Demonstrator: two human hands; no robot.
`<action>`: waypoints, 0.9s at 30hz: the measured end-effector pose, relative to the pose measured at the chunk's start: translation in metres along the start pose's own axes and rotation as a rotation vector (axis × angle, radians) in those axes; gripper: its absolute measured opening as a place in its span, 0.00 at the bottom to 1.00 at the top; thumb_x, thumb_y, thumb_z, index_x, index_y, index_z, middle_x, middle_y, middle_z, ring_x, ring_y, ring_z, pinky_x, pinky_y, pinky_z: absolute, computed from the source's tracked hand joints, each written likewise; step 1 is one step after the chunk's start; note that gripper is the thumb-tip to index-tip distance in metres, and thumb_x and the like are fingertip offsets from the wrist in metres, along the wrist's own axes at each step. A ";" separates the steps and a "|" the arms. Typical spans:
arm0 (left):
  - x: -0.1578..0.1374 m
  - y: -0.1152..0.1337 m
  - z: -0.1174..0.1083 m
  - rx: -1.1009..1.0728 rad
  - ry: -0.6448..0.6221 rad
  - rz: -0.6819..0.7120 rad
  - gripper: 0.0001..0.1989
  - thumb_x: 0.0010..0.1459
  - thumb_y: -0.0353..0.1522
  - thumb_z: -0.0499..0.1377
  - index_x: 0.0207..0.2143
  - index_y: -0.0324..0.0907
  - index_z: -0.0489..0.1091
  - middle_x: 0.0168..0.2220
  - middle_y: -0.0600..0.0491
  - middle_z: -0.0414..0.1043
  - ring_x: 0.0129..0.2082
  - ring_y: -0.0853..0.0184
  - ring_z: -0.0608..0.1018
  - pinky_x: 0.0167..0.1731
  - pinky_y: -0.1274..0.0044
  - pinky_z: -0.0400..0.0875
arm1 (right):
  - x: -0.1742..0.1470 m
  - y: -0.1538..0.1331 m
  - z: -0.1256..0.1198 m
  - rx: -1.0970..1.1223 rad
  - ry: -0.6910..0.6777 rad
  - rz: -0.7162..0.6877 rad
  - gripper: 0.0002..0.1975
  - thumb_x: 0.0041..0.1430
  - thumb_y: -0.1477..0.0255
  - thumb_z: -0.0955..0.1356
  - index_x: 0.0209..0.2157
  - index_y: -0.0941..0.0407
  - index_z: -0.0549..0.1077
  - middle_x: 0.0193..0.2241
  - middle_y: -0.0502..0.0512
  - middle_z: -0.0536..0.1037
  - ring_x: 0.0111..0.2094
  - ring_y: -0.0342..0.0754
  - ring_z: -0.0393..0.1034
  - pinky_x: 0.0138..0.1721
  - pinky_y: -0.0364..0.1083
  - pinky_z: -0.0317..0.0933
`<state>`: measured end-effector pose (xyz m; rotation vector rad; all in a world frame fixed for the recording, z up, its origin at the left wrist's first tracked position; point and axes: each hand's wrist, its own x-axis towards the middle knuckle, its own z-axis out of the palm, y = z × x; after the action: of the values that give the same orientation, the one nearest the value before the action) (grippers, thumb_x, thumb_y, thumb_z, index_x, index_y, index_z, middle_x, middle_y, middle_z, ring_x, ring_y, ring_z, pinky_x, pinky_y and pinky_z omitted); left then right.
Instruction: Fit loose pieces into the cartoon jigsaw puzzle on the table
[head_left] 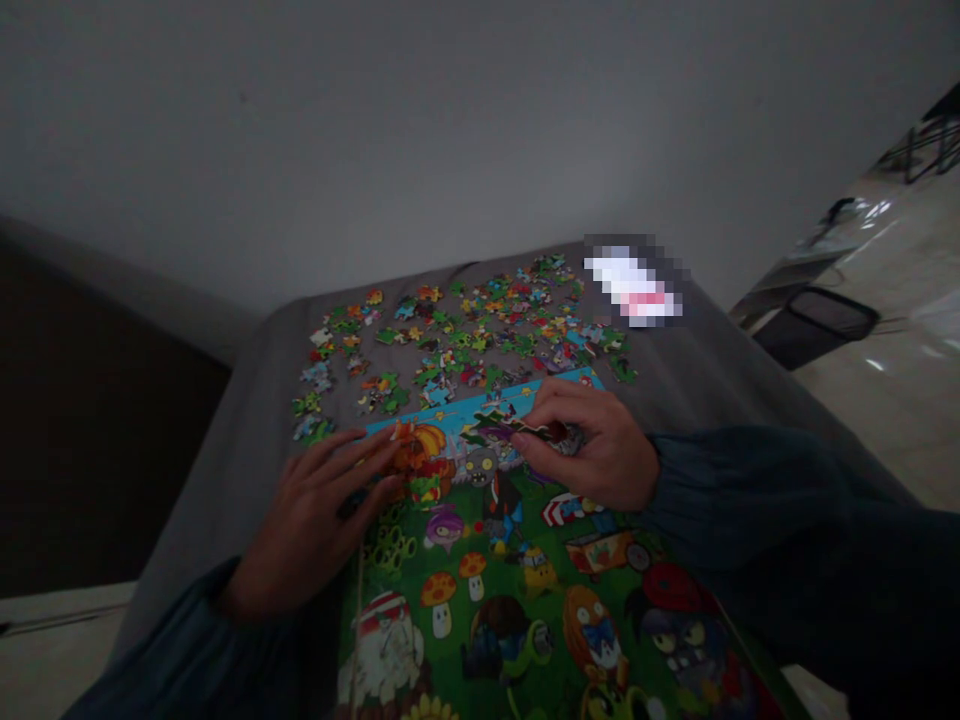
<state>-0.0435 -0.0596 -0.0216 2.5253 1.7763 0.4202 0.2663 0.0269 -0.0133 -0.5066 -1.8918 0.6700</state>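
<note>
Dimly lit, head view. Left hand flat, fingers spread, pressing on the left edge of the puzzle, fingertips on the orange patch near its top left corner. Right hand curled, thumb and fingertips pinching a dark piece, held low over the puzzle's top edge, just right of the middle. Loose pieces scattered beyond, on the grey table. Dark bin on the pale floor, far right.

No text, label, brand or number can be read: the puzzle board bears only cartoon figures, and the far patch is blurred.
</note>
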 end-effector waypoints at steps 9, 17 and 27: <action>-0.008 0.005 -0.004 0.095 -0.047 0.092 0.24 0.69 0.45 0.52 0.64 0.50 0.68 0.62 0.53 0.72 0.61 0.46 0.72 0.50 0.53 0.71 | 0.002 -0.002 -0.002 -0.020 -0.025 0.011 0.06 0.59 0.77 0.72 0.29 0.56 0.72 0.24 0.45 0.67 0.23 0.38 0.60 0.24 0.41 0.57; -0.006 0.010 -0.005 0.154 -0.002 0.157 0.22 0.70 0.42 0.52 0.61 0.46 0.70 0.60 0.53 0.74 0.59 0.45 0.73 0.47 0.54 0.70 | 0.001 -0.001 -0.001 -0.025 -0.020 0.000 0.06 0.59 0.77 0.72 0.29 0.57 0.72 0.24 0.46 0.67 0.23 0.38 0.60 0.25 0.40 0.57; -0.008 0.010 0.000 0.201 0.067 0.161 0.20 0.71 0.42 0.51 0.58 0.47 0.73 0.58 0.50 0.76 0.57 0.46 0.76 0.46 0.56 0.72 | 0.001 -0.001 -0.001 -0.036 -0.033 0.016 0.06 0.60 0.75 0.72 0.29 0.56 0.73 0.24 0.45 0.68 0.23 0.39 0.60 0.25 0.41 0.57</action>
<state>-0.0368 -0.0706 -0.0219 2.8370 1.7241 0.3521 0.2674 0.0273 -0.0120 -0.5375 -1.9354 0.6593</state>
